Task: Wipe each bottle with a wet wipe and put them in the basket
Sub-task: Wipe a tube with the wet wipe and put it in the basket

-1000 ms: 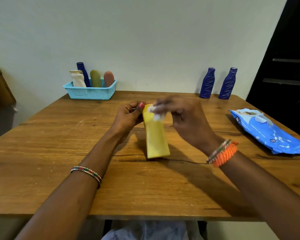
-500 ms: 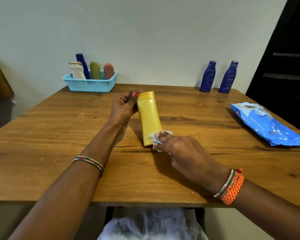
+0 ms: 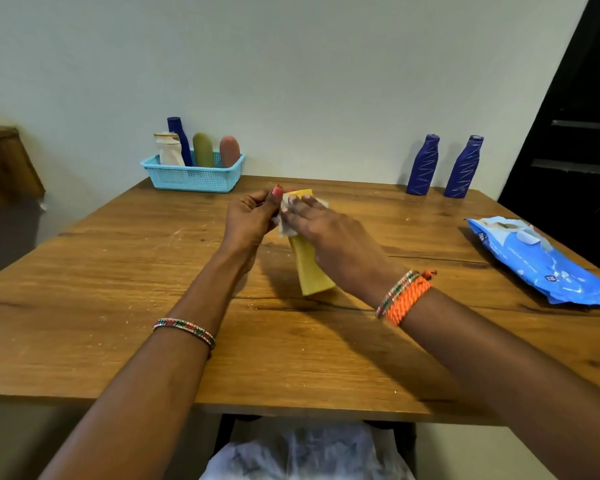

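Head camera, looking down over a wooden table [image 3: 118, 306]: both hands meet at the upper end of a yellow bottle [image 3: 312, 271] that stands tilted near the table's middle, its lower end on the wood and its top leaning away toward the wall. The left hand [image 3: 250, 220] curls around the bottle's upper left side, thumb raised beside the cap, so it grips the bottle. The right hand [image 3: 326, 230] lies over the bottle's upper front with fingers nearly straight and close together, pressing a crumpled white wet wipe [image 3: 286, 223] against the plastic; the wipe shows between the two hands and at the fingertips. The hand is a little blurred, so how the thumb sits cannot be told.

At the far left edge, against the wall, a light blue basket [image 3: 191, 176] holds four bottles upright: a white one [image 3: 168, 150], a dark blue one [image 3: 179, 136], an olive one [image 3: 203, 150] and a pink-brown one [image 3: 230, 150]. Two more dark blue bottles [image 3: 423, 164] stand side by side at the far right, well apart from the basket. A blue wipes packet [image 3: 541, 265] lies flat near the right edge.
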